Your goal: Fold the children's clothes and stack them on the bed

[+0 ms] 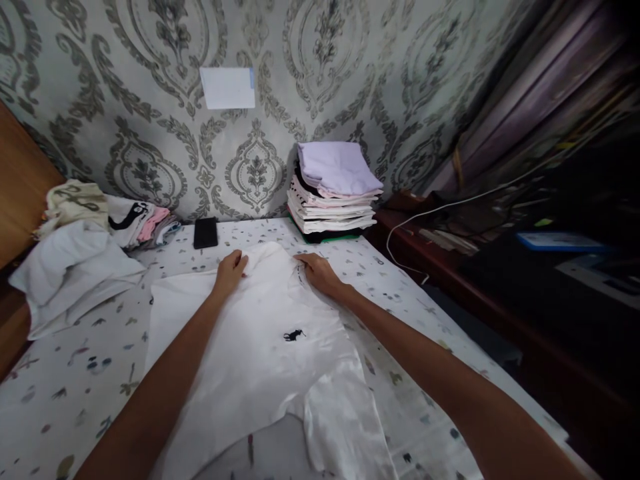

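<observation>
Patterned wallpaper [257, 67] backs the printed sheet [60, 400] in the head view, where a stack of folded clothes [335, 207] stands close to the wall, probably to stay out of the arms' way. Laid out toward the wearer, the white shirt [265, 360] stretches below and between both hands. Left hand [231, 272] and right hand [319, 272] each pinch its far edge, apart from one another, a grip that seems meant to keep the cloth spread and even.
</observation>
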`<state>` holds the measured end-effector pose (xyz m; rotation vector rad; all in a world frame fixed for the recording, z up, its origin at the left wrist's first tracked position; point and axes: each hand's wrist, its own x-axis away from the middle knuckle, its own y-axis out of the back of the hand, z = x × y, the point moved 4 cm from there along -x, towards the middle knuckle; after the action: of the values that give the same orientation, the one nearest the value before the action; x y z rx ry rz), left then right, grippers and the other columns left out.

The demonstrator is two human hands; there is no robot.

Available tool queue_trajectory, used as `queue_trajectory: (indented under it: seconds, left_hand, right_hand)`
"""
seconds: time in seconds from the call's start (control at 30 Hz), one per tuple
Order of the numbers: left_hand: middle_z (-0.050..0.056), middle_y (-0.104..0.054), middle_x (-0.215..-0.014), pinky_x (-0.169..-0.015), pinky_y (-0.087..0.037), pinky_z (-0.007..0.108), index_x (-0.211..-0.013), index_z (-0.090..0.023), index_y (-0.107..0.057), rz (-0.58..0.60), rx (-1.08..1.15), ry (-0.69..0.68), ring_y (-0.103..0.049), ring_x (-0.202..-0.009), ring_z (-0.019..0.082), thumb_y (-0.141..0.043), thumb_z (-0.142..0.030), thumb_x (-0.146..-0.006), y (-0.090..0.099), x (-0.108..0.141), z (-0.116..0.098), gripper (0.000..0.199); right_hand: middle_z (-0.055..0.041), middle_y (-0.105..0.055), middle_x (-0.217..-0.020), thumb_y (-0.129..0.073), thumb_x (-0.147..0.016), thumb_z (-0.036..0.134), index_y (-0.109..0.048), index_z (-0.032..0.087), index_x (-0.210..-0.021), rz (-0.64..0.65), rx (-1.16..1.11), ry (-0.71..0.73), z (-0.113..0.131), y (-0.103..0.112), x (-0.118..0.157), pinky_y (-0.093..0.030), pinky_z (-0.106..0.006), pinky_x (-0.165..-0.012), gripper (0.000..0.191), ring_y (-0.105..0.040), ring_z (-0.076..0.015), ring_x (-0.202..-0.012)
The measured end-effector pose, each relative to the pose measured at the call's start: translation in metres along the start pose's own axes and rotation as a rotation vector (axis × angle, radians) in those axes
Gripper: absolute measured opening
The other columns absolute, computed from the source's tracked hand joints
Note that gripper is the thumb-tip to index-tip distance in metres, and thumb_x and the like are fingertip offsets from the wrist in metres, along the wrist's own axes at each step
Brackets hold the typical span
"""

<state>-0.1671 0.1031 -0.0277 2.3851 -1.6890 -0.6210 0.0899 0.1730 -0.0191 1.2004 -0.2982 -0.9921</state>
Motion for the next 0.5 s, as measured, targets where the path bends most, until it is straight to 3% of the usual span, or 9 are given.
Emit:
queue_trajectory:
  seconds: [0.13, 0.23, 0.3, 0.37, 0.43, 0.5]
  left_hand:
    - [-0.005, -0.033, -0.064, -0.052, -0.049, 0.021, -0.067, -0.023, -0.037, -0.001, -0.007, -0.002, -0.041, -0.059, 0.012, -0.051, -0.047, -0.082, 0.001, 0.0, 0.0, 0.032]
    - [-0.005, -0.035, -0.063, -0.053, -0.046, 0.021, -0.068, -0.023, -0.039, -0.007, -0.03, -0.011, -0.043, -0.059, 0.012, -0.05, -0.044, -0.084, 0.002, 0.0, -0.002, 0.029]
    - [-0.005, -0.039, -0.063, -0.056, -0.046, 0.022, -0.071, -0.022, -0.045, -0.018, -0.054, -0.025, -0.046, -0.06, 0.013, -0.051, -0.04, -0.085, 0.003, 0.001, -0.009, 0.023]
    - [-0.003, -0.049, -0.067, -0.065, -0.048, 0.025, -0.081, -0.022, -0.055, -0.019, -0.142, -0.085, -0.051, -0.066, 0.015, -0.051, -0.035, -0.088, 0.0, 0.005, -0.025, 0.015]
    - [0.001, -0.062, -0.08, -0.077, -0.049, 0.029, -0.094, -0.022, -0.063, 0.031, -0.28, -0.204, -0.059, -0.078, 0.018, -0.05, -0.03, -0.091, -0.007, 0.012, -0.046, 0.015]
    - [0.005, -0.069, -0.099, -0.088, -0.048, 0.031, -0.105, -0.023, -0.065, 0.146, -0.401, -0.337, -0.062, -0.092, 0.02, -0.047, -0.028, -0.095, -0.015, 0.02, -0.065, 0.022]
  right_hand:
    - [-0.0135, -0.066, -0.133, -0.044, -0.089, 0.008, -0.069, 0.016, -0.122, -0.115, 0.048, 0.079, 0.009, 0.006, 0.01, -0.045, -0.044, -0.106, 0.042, -0.057, -0.0246, -0.125]
    - [-0.0151, -0.069, -0.125, -0.048, -0.092, 0.016, -0.072, 0.015, -0.112, -0.002, 0.101, 0.203, 0.024, 0.005, 0.017, -0.044, -0.043, -0.103, 0.031, -0.059, -0.0263, -0.12]
    - [-0.0144, -0.073, -0.114, -0.051, -0.092, 0.019, -0.072, 0.015, -0.111, 0.05, 0.118, 0.179, 0.031, 0.005, 0.015, -0.044, -0.042, -0.1, 0.029, -0.062, -0.0267, -0.112]
    - [-0.0126, -0.073, -0.112, -0.055, -0.091, 0.023, -0.065, 0.016, -0.126, 0.001, 0.07, 0.107, 0.039, 0.008, 0.004, -0.045, -0.04, -0.096, 0.037, -0.062, -0.0262, -0.109]
    - [-0.0083, -0.073, -0.108, -0.061, -0.087, 0.026, -0.05, 0.019, -0.143, -0.02, -0.052, 0.076, 0.05, 0.007, -0.01, -0.048, -0.035, -0.087, 0.058, -0.064, -0.0232, -0.098]
    - [-0.0019, -0.073, -0.096, -0.065, -0.083, 0.027, -0.052, 0.023, -0.141, 0.035, -0.172, 0.105, 0.063, 0.002, -0.025, -0.047, -0.029, -0.075, 0.06, -0.064, -0.0191, -0.083]
